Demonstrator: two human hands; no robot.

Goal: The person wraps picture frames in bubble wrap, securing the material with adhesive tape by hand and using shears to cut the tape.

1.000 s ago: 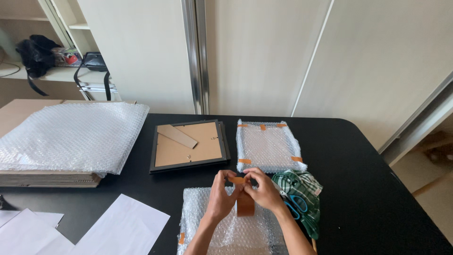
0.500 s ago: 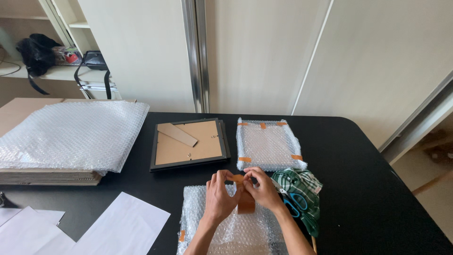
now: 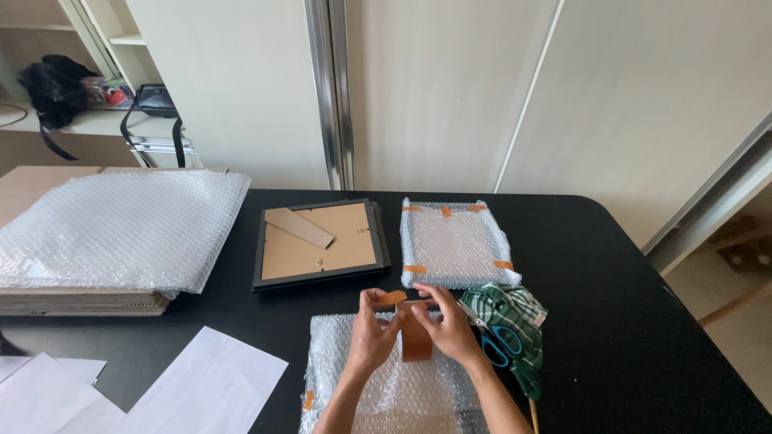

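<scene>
My left hand (image 3: 371, 336) and my right hand (image 3: 445, 324) both hold a roll of brown tape (image 3: 415, 337) over a bubble-wrapped parcel (image 3: 386, 386) at the table's near edge. The left fingers pinch the tape's loose end (image 3: 392, 298), pulled up from the roll. A black picture frame (image 3: 319, 242) lies face down just beyond, its brown backing up. To its right lies a second bubble-wrapped parcel (image 3: 453, 243) sealed with brown tape pieces.
Blue-handled scissors (image 3: 500, 345) rest on a green patterned cloth (image 3: 511, 321) right of my hands. Bubble wrap sheets (image 3: 121, 225) cover a cardboard stack at the left. White paper sheets (image 3: 201, 386) lie at the near left. Shelves with bags (image 3: 56, 88) stand behind the black table (image 3: 643, 321).
My hands have drawn the tape's end a little farther from the roll; the view has shifted slightly. Nothing else on the table moved.
</scene>
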